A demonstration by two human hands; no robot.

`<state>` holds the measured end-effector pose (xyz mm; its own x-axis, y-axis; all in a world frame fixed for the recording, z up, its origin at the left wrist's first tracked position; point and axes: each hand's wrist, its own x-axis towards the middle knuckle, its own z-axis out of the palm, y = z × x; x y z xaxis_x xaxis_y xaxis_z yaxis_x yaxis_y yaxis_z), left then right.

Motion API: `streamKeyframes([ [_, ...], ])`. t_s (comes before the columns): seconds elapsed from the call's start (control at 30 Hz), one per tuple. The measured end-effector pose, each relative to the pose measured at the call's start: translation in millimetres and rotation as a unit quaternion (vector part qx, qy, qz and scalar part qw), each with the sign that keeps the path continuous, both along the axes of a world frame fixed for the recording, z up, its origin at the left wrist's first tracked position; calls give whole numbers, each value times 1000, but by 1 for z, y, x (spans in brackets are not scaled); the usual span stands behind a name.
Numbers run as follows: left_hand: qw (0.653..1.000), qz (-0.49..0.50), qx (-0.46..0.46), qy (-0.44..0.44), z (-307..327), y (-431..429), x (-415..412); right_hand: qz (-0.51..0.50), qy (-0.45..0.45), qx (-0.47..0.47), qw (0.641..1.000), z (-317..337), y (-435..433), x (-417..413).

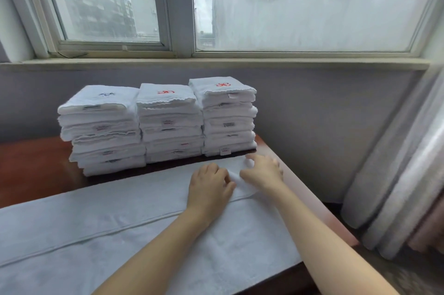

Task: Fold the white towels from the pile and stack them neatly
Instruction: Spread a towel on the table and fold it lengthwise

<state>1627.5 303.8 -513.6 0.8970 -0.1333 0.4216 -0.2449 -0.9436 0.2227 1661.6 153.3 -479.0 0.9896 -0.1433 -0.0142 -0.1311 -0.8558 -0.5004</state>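
Note:
A long white towel (101, 222) lies spread flat across the brown table (31, 162), reaching from the near left to the far right. My left hand (209, 186) rests on its far end with curled fingers pinching a fold of the cloth. My right hand (263, 171) lies just to the right, fingers spread over the towel's far corner, thumb against the same fold. Behind them stand three stacks of folded white towels: a left stack (102, 131), a middle stack (169, 124) and a right stack (228, 117), with embroidered marks on top.
A grey wall and a windowsill (216, 63) run behind the stacks. A grey curtain (396, 186) hangs at the right, close to the table's right edge. Bare table wood shows left of the stacks.

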Motion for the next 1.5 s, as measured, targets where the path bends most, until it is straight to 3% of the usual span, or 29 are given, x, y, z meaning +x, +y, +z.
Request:
streamKeyframes([
  [0.2,997,-47,-44,-34,-5,3,0,-14,1,61,998,2,0,12],
  [0.4,998,-55,-39,-22,-5,3,0,13,-6,41,999,6,2,13],
  [0.6,995,-90,-35,-6,-2,4,0,-35,-176,122,976,9,-5,17],
  [0.73,992,-124,12,34,-2,4,2,-21,-275,47,960,10,-7,11],
  [0.8,989,-130,35,53,-1,4,4,48,-260,29,964,6,-3,7],
  [0.9,991,-118,32,48,-1,2,1,139,-122,-27,982,-12,3,-2],
  [0.97,998,-54,4,28,0,1,-3,157,-65,-115,979,-27,2,-5],
  [1.03,1000,5,21,17,0,2,-6,146,-57,-141,977,-32,0,-9],
  [1.23,967,-55,114,220,14,12,-15,160,-109,-75,978,-28,1,-41],
  [1.37,967,-94,126,201,11,32,-54,199,-131,8,971,-38,-3,-88],
  [1.5,965,-131,122,189,1,52,-98,219,-129,13,967,-39,-10,-122],
])
